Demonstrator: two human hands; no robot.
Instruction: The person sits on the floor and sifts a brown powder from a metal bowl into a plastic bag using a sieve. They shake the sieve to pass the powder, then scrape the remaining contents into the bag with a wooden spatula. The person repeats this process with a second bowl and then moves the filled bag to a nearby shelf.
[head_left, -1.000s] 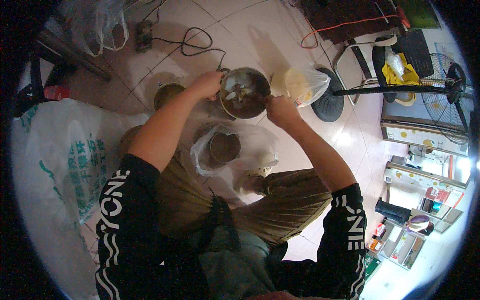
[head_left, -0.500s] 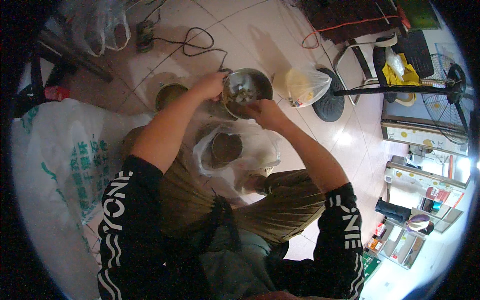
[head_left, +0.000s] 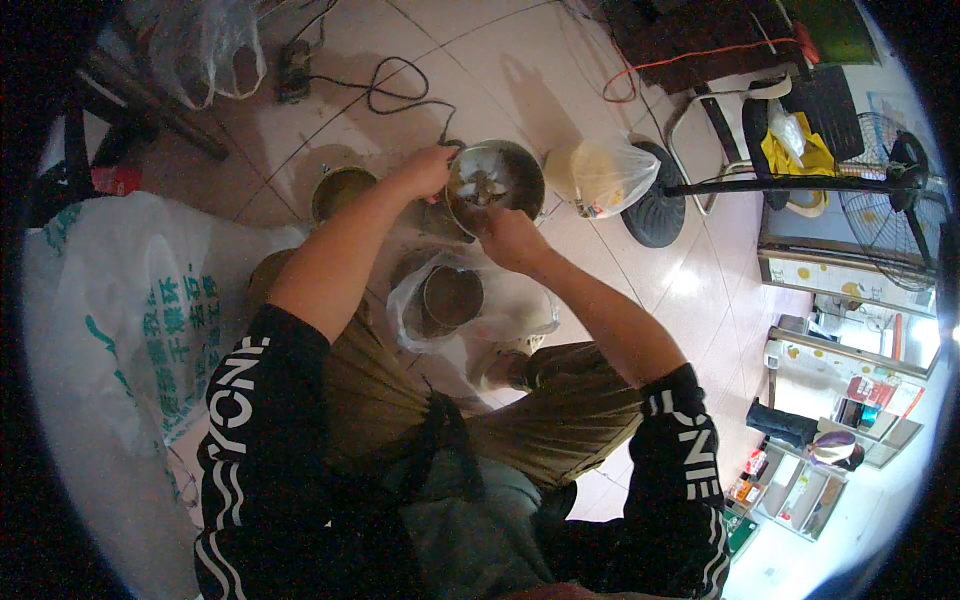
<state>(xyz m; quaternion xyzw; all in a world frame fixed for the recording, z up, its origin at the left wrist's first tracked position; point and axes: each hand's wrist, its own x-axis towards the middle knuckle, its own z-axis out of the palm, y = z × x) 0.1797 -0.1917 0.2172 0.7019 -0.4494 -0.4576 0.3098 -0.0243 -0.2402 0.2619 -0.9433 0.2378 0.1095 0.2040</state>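
A round metal bowl (head_left: 522,165) with a bright rim stands on the floor ahead of me, several small pale pieces (head_left: 483,187) lying in it. My left hand (head_left: 430,173) is closed at the bowl's left edge, beside the end of a black cord; its fingertips are partly hidden. Over the near rim reaches my right hand (head_left: 513,241), its fingers drawn together at the pieces. Whatever is between those fingers is too small to name. Nearer to me, a brown-looking round container (head_left: 453,297) stands in a clear plastic bag (head_left: 525,305).
Left of the bowl is another round container (head_left: 343,192). A tied plastic bag (head_left: 612,175) with yellowish contents sits at the right, beside a fan's round base (head_left: 657,205). The black cord (head_left: 400,108) loops across the tiles. A large white sack (head_left: 110,320) lies at my left.
My right hand has moved left and slightly down along the near rim, its fingers now among the pieces, which have shifted. The left hand stays at the bowl's edge.
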